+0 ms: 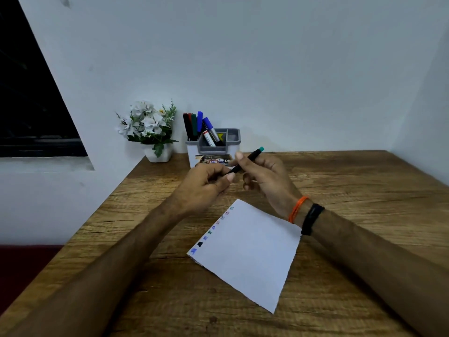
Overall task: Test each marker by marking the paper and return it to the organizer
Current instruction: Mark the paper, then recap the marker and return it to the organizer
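A thin black marker (250, 157) with a teal end slants up to the right above the table. My right hand (264, 177) holds its middle between thumb and fingers. My left hand (206, 184) grips its lower end, which is hidden inside the fingers. A white paper (250, 254) lies on the table in front of my hands, with several small colour marks along its left edge. The grey-and-white organizer (213, 147) stands at the back of the table with several markers (198, 125) upright in it.
A white pot of artificial white flowers (150, 130) stands left of the organizer at the table's back corner. The wooden table (364, 190) meets a white wall behind. A dark window is at the far left.
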The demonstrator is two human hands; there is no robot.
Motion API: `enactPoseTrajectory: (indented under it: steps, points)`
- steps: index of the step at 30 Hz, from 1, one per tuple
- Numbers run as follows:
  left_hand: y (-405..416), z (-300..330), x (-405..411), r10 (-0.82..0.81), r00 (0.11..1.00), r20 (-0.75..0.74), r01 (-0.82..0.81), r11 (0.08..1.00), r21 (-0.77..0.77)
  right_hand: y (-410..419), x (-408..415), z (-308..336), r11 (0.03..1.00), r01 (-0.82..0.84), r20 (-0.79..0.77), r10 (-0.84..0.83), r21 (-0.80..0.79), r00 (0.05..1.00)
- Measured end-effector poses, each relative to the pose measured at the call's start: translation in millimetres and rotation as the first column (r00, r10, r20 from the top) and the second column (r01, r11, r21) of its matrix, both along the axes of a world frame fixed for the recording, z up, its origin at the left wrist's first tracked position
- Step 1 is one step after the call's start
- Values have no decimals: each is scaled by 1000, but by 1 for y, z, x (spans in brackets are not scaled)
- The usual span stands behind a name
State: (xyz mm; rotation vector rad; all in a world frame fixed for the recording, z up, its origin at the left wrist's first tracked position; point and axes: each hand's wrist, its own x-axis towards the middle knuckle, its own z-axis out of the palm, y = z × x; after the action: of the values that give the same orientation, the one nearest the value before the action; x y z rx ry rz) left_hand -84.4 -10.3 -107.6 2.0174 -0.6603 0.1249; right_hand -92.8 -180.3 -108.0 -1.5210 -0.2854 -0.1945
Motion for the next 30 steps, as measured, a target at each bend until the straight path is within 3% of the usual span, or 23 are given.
enactPoseTrajectory:
  steps: [4,8,16,22,25,30]
  points:
    - [-4,-3,-2,14,986,168,-26,997,70,7,-8,0,996,-50,13,51,-71,999]
    - [-10,-4,-4,23,972,234,-47,994,96,5,-9,0,994,-77,-36,75,-81,997]
    - [-11,-2,-4,-122,986,118,120,993,25,-4,1,-2,991,-131,-115,131,15,985]
    - [3,0,-3,24,999,-42,-21,997,78,-18,4,9,984,-121,-153,140,130,978]
    - [14,5,0,-18,995,-97,33,987,156,-26,0,14,990,-97,-176,114,102,978]
    - [21,0,7,-50,978,-200,103,959,265,-25,-19,3,996,-49,-120,40,-74,992]
